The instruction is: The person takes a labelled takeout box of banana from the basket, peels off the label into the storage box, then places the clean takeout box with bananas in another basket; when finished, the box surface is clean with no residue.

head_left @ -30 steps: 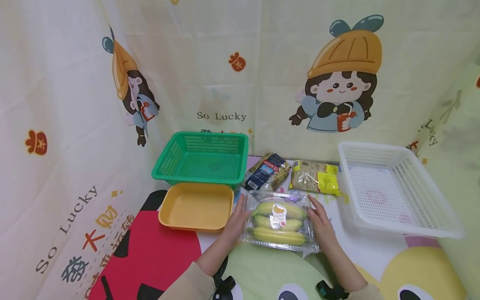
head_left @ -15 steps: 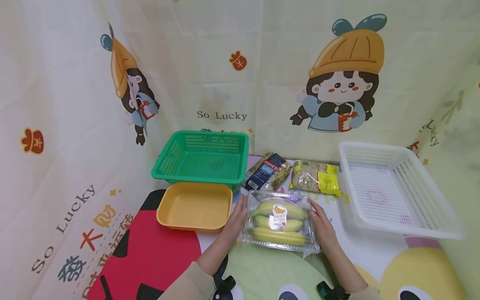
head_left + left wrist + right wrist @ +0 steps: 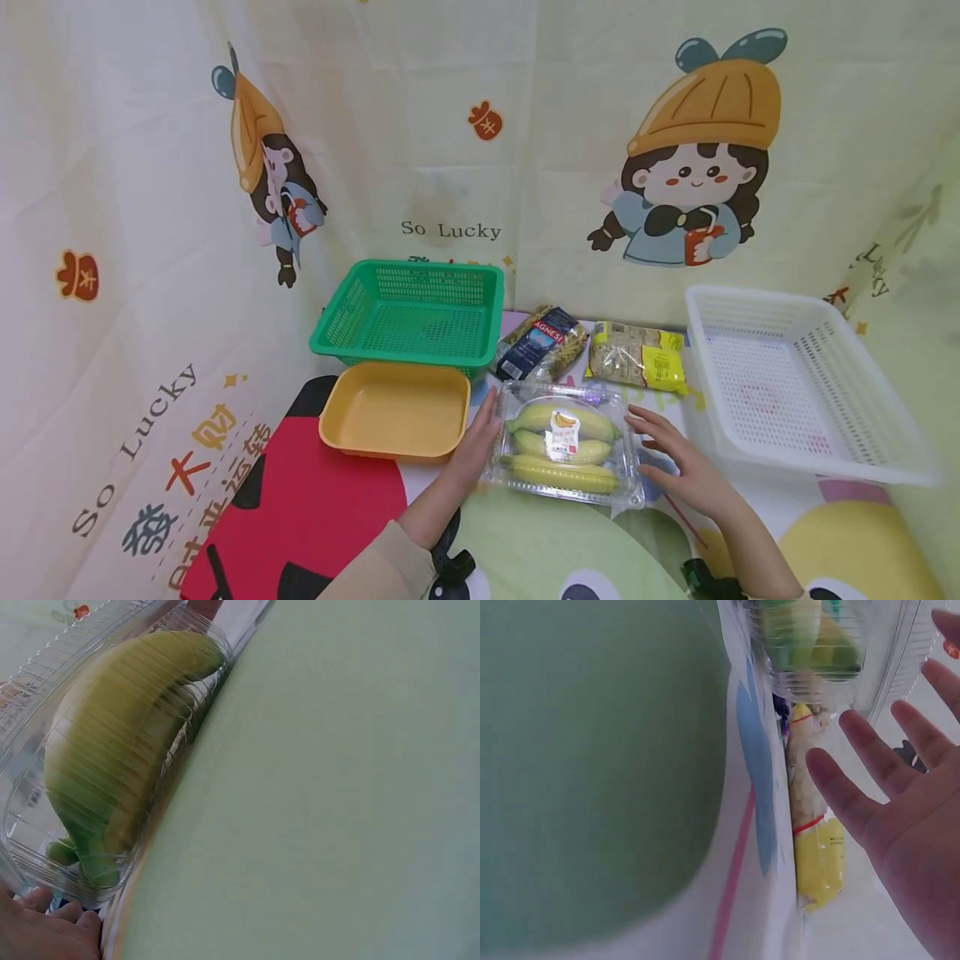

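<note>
A clear plastic clamshell box of bananas [image 3: 562,482] lies on the table in front of the person, with a banana-printed label on its lid. Along its left side rests the left hand [image 3: 474,442], fingers extended; in the left wrist view those fingertips [image 3: 88,921] are right at the box's end. Just off the box's right side is the right hand [image 3: 686,467], fingers spread and holding nothing. The right wrist view shows its palm [image 3: 930,817] and separated fingers, with the bananas [image 3: 810,637] visible through the plastic beyond them.
A yellow tray [image 3: 395,454] stands left of the box, before a green basket [image 3: 322,342]. Behind the box lie a pasta bag [image 3: 543,342] and a yellow-and-clear food bag [image 3: 637,357]. A white basket [image 3: 832,333] stands at right. A printed cloth hangs behind.
The right hand has come away from the box's right side, moving right with its fingers spreading. The left hand stays at the left side. The view has shifted slightly.
</note>
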Demonstrator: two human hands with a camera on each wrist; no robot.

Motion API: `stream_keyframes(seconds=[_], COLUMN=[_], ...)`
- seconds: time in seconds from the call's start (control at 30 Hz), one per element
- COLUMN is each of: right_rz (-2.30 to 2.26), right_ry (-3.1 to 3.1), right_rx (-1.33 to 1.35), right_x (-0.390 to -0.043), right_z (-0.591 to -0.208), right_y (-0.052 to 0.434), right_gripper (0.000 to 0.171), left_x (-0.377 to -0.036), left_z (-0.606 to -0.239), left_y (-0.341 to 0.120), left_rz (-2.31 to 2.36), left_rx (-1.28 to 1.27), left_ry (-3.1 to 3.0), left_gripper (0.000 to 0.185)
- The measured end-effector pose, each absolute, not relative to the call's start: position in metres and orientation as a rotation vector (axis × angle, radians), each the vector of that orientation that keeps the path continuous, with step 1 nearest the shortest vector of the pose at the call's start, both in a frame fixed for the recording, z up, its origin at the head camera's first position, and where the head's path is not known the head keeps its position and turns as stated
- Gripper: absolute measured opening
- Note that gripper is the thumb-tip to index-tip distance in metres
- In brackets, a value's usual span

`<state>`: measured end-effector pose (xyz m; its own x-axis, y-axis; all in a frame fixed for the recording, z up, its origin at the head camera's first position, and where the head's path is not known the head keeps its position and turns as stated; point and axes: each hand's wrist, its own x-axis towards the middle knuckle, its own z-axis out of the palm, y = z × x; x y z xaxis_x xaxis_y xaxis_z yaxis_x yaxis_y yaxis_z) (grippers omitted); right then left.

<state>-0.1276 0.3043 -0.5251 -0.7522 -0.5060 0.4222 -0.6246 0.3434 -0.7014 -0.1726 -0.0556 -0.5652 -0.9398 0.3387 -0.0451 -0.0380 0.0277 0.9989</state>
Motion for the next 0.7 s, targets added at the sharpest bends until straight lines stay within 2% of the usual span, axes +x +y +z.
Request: stream_keyframes(seconds=[0.13, 0.27, 0.47, 0.7], right_rz=[1.406, 1.345, 1.176, 1.082], right_ry=[-2.452, -2.494, -2.619, -2.719], right_rx=[1.095, 0.988, 0.775, 0.808], right_x=[-0.129, -0.131, -0.134, -0.139], right_z=[-0.526, -0.52, -0.493, -0.466], right_y=[0.305, 0.303, 0.29, 0.259], right_gripper=[0.066, 0.061, 0.054, 0.043], left_x=[-0.174, -0.175, -0.174, -0.174], left_z=[-0.566, -0.568, -0.567, -0.567], left_y=[-0.056, -0.055, -0.055, -0.056], left_rz=[2.007, 2.014, 2.011, 2.005], left_rx=[0.327, 0.337, 0.333, 0.321], left_ry=[2.021, 2.013, 2.015, 2.037], left_gripper=[0.062, 0.061, 0.063, 0.063])
